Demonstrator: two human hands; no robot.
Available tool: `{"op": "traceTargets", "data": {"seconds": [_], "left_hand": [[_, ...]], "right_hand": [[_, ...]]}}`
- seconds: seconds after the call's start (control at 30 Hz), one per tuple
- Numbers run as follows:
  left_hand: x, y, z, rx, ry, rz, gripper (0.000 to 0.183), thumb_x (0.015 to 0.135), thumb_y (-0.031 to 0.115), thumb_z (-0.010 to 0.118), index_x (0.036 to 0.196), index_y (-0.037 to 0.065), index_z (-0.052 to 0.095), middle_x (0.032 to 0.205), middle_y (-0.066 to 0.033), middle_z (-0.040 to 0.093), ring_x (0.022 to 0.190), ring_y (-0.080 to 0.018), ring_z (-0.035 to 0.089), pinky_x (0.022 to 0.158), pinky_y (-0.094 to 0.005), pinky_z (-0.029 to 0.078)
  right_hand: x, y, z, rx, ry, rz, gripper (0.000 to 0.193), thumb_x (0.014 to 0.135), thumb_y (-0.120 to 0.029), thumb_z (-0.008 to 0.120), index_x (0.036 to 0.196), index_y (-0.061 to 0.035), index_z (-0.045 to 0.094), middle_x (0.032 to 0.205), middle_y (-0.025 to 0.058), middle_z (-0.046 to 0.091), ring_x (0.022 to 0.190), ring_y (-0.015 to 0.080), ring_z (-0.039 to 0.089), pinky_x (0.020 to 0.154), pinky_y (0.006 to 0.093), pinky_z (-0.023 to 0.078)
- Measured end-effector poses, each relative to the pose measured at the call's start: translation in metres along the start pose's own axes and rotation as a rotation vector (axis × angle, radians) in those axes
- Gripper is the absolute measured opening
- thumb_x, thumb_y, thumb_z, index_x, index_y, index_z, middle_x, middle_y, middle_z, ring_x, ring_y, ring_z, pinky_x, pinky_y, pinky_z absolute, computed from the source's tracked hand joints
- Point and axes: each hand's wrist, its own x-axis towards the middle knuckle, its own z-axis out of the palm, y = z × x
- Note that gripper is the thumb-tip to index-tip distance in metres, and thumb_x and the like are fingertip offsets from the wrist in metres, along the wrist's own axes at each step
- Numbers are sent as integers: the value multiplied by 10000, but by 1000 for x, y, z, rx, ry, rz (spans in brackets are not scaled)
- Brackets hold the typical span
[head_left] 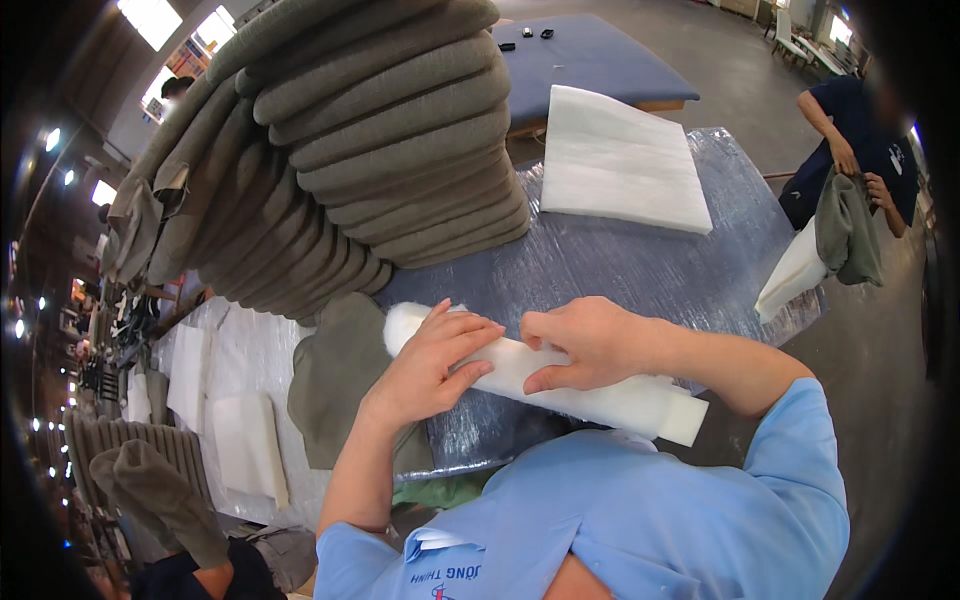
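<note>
I see both hands pressed flat, fingers spread, on a rolled white foam pad (600, 390) lying across the near edge of the counter (650, 270): left hand (430, 365) at 9 o'clock, right hand (580, 345) beside it. Stacked grey cushions (390, 140) sit at 11 o'clock; a flat white foam sheet (620, 160) at 1 o'clock.

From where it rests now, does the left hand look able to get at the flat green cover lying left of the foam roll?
Probably yes: the left hand rests on the white foam roll, and the green cover lies right beside it with nothing between.
</note>
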Motion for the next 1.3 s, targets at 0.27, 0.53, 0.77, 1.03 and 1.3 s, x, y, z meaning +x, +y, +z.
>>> {"op": "traceTargets", "data": {"seconds": [0.27, 0.53, 0.77, 1.03, 1.3], "left_hand": [[3, -6, 8, -70, 71, -52, 129, 876, 96, 760, 997, 50, 770, 993, -77, 756, 978, -285, 692, 872, -390, 533], [12, 0, 19, -10, 75, -181, 97, 939, 134, 696, 908, 43, 705, 863, -110, 686, 842, -329, 622, 781, -454, 491], [23, 4, 31, 257, 33, -181, 97, 969, 137, 631, 936, 59, 677, 879, -133, 692, 862, -369, 634, 789, -479, 501], [18, 9, 1, -114, 69, -313, 240, 1006, 186, 602, 1174, 46, 700, 1001, -131, 744, 1038, -345, 681, 934, -473, 500], [1, 0, 3, 307, -92, -118, 301, 1006, 334, 636, 1060, 65, 761, 1013, -53, 734, 1020, -263, 626, 929, -438, 426]], "right_hand": [[19, 15, 20, 398, -106, 56, 329, 1064, -358, 629, 900, -78, 575, 732, 73, 597, 676, 250, 590, 648, 424, 451], [21, 30, 48, 983, -177, 399, 343, 1095, -299, 598, 819, -95, 593, 719, -63, 474, 671, 69, 405, 597, 298, 342], [25, 26, 40, 832, -205, 380, 388, 1109, -373, 548, 911, -58, 659, 760, -7, 548, 712, 112, 481, 652, 336, 414], [28, 35, 43, 659, -235, 279, 472, 1122, -443, 505, 1012, -23, 690, 805, 60, 623, 744, 169, 555, 713, 383, 478], [29, 13, 6, 274, -229, 147, 482, 1090, -495, 545, 1013, -37, 675, 780, 85, 629, 715, 236, 563, 706, 428, 479]]}}
